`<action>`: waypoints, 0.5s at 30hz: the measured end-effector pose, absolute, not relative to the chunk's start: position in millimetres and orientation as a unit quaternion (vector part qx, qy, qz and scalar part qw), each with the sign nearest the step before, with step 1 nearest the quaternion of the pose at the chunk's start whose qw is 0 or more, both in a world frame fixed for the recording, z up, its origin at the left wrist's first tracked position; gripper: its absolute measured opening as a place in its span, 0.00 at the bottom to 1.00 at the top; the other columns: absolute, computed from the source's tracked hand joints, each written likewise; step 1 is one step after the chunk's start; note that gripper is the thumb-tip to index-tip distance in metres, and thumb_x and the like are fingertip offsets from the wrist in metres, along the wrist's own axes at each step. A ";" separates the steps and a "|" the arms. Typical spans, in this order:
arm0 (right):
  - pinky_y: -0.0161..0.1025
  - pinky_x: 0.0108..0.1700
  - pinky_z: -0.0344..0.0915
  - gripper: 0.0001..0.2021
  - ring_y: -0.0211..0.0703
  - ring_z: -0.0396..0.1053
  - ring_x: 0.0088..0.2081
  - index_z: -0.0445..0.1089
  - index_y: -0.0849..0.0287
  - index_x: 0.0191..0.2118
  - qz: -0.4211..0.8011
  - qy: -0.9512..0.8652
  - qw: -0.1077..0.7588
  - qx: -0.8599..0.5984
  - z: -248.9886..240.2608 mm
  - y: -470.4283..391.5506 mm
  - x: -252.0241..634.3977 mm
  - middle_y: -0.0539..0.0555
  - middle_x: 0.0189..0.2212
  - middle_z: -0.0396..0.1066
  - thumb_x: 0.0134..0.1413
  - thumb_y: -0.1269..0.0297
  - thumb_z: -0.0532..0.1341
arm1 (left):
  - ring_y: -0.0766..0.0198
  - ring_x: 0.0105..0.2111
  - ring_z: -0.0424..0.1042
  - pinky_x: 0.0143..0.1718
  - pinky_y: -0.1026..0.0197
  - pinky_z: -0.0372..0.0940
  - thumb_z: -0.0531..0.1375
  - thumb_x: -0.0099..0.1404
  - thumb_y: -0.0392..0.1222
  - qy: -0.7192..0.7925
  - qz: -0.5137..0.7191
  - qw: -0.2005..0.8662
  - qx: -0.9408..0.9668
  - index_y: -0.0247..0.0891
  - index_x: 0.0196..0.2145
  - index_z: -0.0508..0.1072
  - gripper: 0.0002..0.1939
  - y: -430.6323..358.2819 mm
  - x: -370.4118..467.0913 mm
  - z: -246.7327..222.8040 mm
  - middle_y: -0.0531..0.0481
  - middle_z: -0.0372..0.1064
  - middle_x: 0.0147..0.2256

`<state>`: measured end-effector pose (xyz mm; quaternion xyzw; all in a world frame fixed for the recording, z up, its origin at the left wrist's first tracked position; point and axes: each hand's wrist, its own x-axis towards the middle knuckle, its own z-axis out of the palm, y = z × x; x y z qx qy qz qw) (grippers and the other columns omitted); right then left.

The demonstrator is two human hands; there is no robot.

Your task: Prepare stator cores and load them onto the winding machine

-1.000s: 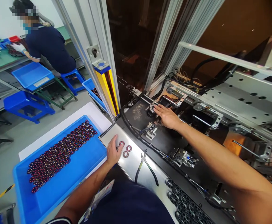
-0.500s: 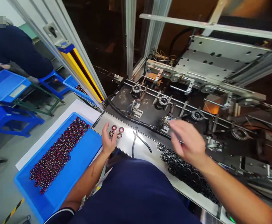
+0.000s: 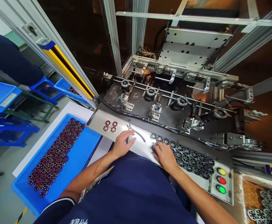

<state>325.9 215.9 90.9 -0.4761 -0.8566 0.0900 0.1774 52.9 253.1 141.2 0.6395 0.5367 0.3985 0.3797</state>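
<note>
My right hand (image 3: 165, 155) is at the left end of the rows of black ring-shaped motor cores (image 3: 189, 158), its fingertips closed around one black core (image 3: 152, 147). My left hand (image 3: 123, 143) hovers over the metal ledge, thumb and fingers apart with nothing between them. Beneath and beside it lies a pair of pliers (image 3: 138, 134), one handle partly hidden by the hand. Further left on the ledge, several red wound cores (image 3: 113, 129) sit in a small group.
A blue tray (image 3: 80, 158) of red wound cores stands at the left. Beyond the ledge is a machine with round holders (image 3: 151, 92). Yellow, red and green buttons (image 3: 221, 180) are at the ledge's right end, near a box of silver rings (image 3: 264, 214). A co-worker (image 3: 10, 59) sits at far left.
My right hand has come down from the machine's front to the black cores. The left hand has moved right, from the red wound cores to the pliers. The view has shifted right.
</note>
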 end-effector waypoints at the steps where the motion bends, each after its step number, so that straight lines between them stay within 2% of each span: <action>1: 0.50 0.46 0.69 0.07 0.56 0.71 0.44 0.73 0.61 0.41 0.102 -0.858 0.184 -0.468 92.7 218.6 323.2 0.65 0.44 0.74 0.64 0.72 0.58 | 0.53 0.50 0.77 0.58 0.48 0.68 0.64 0.65 0.45 0.537 0.381 0.414 0.629 0.39 0.42 0.79 0.10 251.5 54.1 142.3 0.41 0.80 0.47; 5: 0.47 0.42 0.72 0.03 0.51 0.73 0.39 0.71 0.58 0.39 0.154 -0.859 0.243 -0.423 114.2 236.0 305.9 0.59 0.37 0.75 0.61 0.70 0.60 | 0.54 0.41 0.77 0.48 0.51 0.71 0.68 0.60 0.53 0.524 0.319 0.562 0.555 0.37 0.43 0.79 0.19 247.8 58.8 145.7 0.41 0.80 0.43; 10: 0.46 0.45 0.75 0.11 0.49 0.76 0.42 0.68 0.56 0.50 0.210 -0.835 0.359 -0.361 167.6 257.2 265.7 0.57 0.41 0.76 0.63 0.67 0.60 | 0.58 0.32 0.77 0.38 0.54 0.72 0.61 0.63 0.68 0.446 0.334 0.724 0.407 0.32 0.50 0.75 0.35 243.1 62.4 165.1 0.40 0.77 0.36; 13: 0.46 0.46 0.75 0.14 0.48 0.76 0.43 0.68 0.55 0.54 0.227 -0.824 0.405 -0.325 194.5 263.6 245.7 0.57 0.43 0.77 0.64 0.69 0.59 | 0.63 0.31 0.75 0.39 0.58 0.70 0.66 0.60 0.66 0.400 0.393 0.759 0.329 0.35 0.56 0.70 0.37 237.0 60.3 182.7 0.46 0.74 0.34; 15: 0.47 0.45 0.75 0.15 0.49 0.76 0.43 0.68 0.55 0.55 0.230 -0.818 0.421 -0.316 205.2 266.1 237.3 0.58 0.43 0.77 0.63 0.68 0.62 | 0.65 0.33 0.74 0.41 0.59 0.68 0.68 0.59 0.63 0.377 0.433 0.765 0.291 0.39 0.58 0.66 0.37 232.6 58.3 190.7 0.49 0.74 0.35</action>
